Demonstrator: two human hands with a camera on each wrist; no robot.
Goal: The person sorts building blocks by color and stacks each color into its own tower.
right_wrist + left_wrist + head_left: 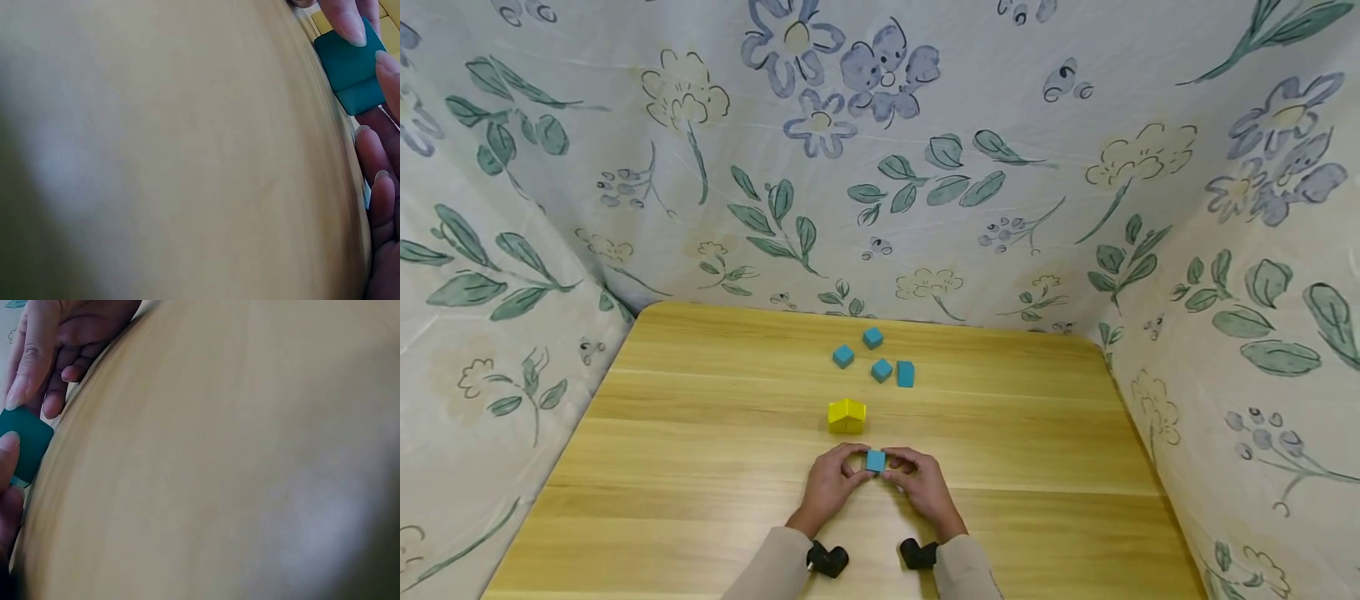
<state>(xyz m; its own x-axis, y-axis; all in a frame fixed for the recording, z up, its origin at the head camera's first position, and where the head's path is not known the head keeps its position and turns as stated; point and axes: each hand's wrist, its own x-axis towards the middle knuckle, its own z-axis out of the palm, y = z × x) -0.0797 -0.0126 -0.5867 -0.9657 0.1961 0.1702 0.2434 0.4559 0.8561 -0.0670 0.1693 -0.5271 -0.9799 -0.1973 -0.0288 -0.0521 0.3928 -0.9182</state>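
A small blue block (876,461) is held between both hands, low over the near middle of the table. My left hand (829,485) pinches it from the left, thumb and fingertips at its side. From the right, my right hand (927,487) pinches the same block. Both wrist views show thumbs pressed on the block (30,442), and a line runs across its face in the right wrist view (351,65). Just beyond the hands stands a yellow block shape (847,417) with a peaked top and a seam down its front.
Farther back lie several blue blocks: one at the rear (872,337), one at left (843,357), one in the middle (882,371) and a longer one (906,374) at right. Floral cloth (880,208) surrounds the wooden table (700,375) at back and sides.
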